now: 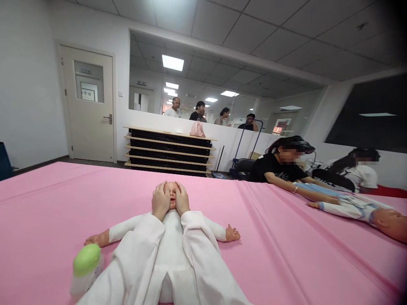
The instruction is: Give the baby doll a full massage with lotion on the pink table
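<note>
A baby doll [171, 241] in a white outfit lies on its back on the pink-covered table [270, 254], arms spread to both sides. My left hand [160, 201] cups one side of its head, and my right hand [182, 198] cups the other. The fingers curve over the forehead and temples, with both thumbs pressed in near the eyes. Between my palms the doll's nose and open mouth show; its eyes are mostly covered. My white sleeves lie over its body. Beside my left sleeve stands a translucent bottle with a green cap [86, 259].
At the right, a person [286, 165] in a headset reaches over another doll [359, 209]; a second person [356, 169] sits beyond. Behind the table are a stack of wood-edged boards [168, 150], a pink backpack [197, 128] and a blue-framed cart [241, 148]. Several people stand behind the glass.
</note>
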A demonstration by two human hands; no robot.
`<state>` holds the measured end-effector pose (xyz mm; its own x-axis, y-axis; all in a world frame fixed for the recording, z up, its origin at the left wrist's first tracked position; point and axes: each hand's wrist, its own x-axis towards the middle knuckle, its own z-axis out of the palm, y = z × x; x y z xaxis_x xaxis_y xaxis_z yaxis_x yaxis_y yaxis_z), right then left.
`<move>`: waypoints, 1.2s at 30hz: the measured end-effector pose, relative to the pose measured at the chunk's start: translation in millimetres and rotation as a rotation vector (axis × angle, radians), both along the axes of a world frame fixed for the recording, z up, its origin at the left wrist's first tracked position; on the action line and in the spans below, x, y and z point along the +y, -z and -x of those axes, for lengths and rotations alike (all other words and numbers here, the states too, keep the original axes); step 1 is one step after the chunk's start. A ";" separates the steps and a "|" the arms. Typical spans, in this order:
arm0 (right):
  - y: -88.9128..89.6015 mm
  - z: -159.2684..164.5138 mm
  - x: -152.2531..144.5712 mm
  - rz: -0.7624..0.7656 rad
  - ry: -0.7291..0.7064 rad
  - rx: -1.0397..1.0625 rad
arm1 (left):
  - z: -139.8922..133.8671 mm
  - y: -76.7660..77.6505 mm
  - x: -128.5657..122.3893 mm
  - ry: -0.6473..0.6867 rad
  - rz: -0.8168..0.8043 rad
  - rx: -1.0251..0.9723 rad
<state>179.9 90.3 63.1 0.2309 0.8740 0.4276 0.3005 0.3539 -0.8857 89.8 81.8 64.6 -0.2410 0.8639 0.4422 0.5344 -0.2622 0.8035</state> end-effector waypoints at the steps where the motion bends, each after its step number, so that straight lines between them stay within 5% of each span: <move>1: 0.2 -0.1 -0.5 -0.007 -0.003 -0.007 | 0.1 -0.5 -0.8 0.000 -0.002 0.002; 36: -3.1 1.5 -5.8 -0.013 0.009 -0.056 | 0.1 -1.3 -2.1 0.012 -0.006 -0.016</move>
